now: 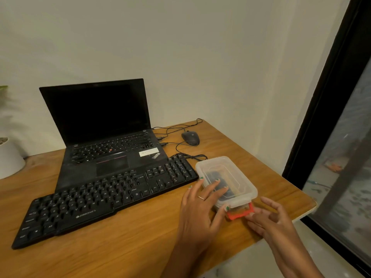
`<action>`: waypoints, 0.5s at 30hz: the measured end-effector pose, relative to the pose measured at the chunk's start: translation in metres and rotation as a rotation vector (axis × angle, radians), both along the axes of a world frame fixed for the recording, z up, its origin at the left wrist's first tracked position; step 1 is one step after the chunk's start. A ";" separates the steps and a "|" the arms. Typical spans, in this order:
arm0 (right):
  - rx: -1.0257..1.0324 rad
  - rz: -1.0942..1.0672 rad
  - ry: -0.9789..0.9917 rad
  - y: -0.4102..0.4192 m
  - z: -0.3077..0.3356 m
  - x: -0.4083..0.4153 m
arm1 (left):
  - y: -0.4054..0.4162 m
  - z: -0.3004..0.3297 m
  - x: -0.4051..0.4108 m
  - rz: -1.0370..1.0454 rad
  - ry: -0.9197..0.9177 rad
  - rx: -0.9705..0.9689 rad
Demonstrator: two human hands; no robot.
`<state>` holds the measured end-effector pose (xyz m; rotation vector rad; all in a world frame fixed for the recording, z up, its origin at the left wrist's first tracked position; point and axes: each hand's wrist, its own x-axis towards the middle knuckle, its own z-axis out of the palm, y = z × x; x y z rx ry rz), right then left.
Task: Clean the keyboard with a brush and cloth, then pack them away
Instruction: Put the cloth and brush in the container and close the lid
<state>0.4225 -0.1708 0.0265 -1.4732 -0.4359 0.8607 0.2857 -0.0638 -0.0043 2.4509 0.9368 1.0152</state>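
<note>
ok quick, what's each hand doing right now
Left hand: open, fingers flat on the lid of the plastic box.
Right hand: fingers at the box's red latch; grip cannot be told.

L hand (200, 205) flat, fingers (212, 187) spread; R hand (269, 219) loosely curled, palm up.

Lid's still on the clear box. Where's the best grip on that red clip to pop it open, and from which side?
Take the red clip by its free lower edge, from the near short end of the plastic box. It sticks out there toward the right hand, hinged under the rim. The left hand already lies flat on the lid to steady it.
</note>
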 end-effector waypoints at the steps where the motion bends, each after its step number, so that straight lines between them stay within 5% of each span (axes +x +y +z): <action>1: 0.039 -0.024 0.032 -0.001 0.003 0.000 | 0.000 0.000 0.000 -0.002 -0.001 -0.002; 4: 0.115 -0.024 -0.042 -0.004 0.009 -0.004 | -0.001 0.002 -0.002 -0.014 0.017 0.009; 12: -0.052 -0.010 -0.991 0.001 -0.004 -0.001 | -0.001 0.004 0.000 -0.009 0.054 0.021; 15: -0.093 0.004 -1.096 0.006 0.000 0.012 | 0.001 0.002 0.001 -0.002 0.037 0.039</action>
